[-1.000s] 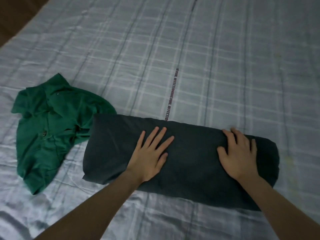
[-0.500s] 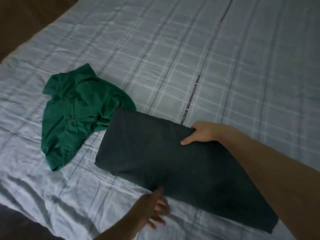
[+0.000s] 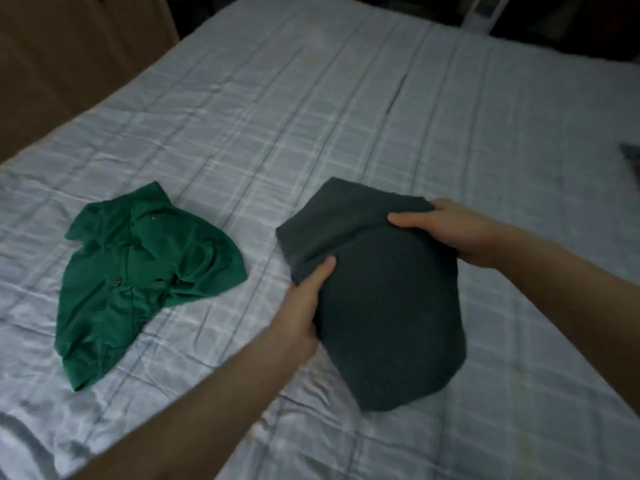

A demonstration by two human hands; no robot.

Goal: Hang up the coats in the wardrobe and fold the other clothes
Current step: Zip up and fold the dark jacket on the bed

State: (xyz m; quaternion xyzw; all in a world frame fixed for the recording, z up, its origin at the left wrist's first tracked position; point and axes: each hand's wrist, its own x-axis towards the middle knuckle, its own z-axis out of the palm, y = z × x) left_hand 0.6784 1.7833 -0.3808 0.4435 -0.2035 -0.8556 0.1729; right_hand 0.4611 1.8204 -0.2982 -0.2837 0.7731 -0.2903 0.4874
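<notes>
Dark grey garment (image 3: 381,306) now folded small, held in both hands.

Was a long flat strip on the bed (image 3: 311,116) a moment ago; now doubled over and lifted. Left hand (image 3: 304,303) clamped on its near left edge, right hand (image 3: 446,230) clamped on its far corner. Probably close to done. Green shirt (image 3: 138,271) lying crumpled just beside, not yet folded.

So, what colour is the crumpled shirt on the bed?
Green; the shirt shows in the head view, the only one.
</notes>
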